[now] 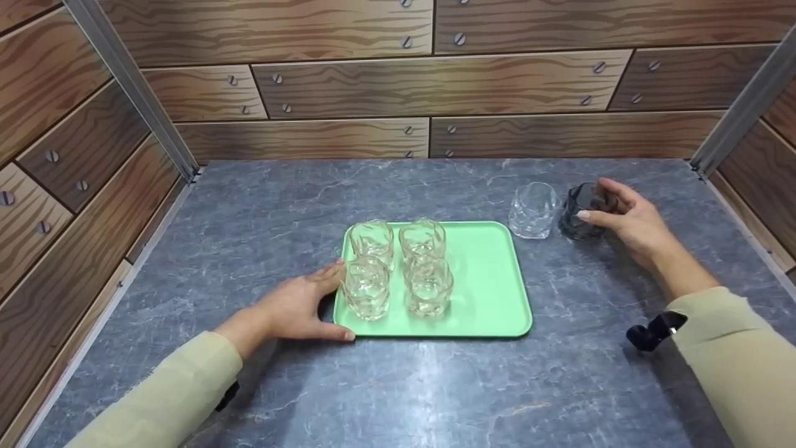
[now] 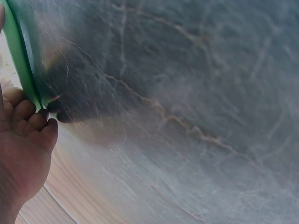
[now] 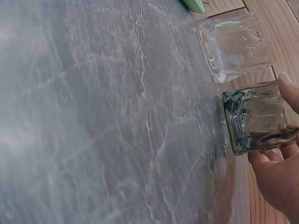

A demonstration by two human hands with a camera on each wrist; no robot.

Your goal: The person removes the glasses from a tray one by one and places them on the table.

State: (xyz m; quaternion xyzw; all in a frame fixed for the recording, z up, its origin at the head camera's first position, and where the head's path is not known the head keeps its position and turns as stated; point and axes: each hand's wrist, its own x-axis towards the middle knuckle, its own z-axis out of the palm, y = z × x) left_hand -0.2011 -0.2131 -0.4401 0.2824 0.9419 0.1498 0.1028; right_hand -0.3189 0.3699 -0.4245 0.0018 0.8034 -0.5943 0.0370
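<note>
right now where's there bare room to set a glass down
Bare: the green tray right of its four glasses; the tabletop between the sleeves; the strip between tray and back wall. Crowded: the tray's left side, left hand at its edge, and where the right hand grips a dark glass beside a clear glass.

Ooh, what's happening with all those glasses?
Someone is busy with glasses at a table. Their right hand holds a dark glass between thumb and fingers. Their left hand touches the near-left corner of a green tray. Four clear glasses stand on the tray's left part, and another clear glass stands on the table, just left of the dark one.
</note>
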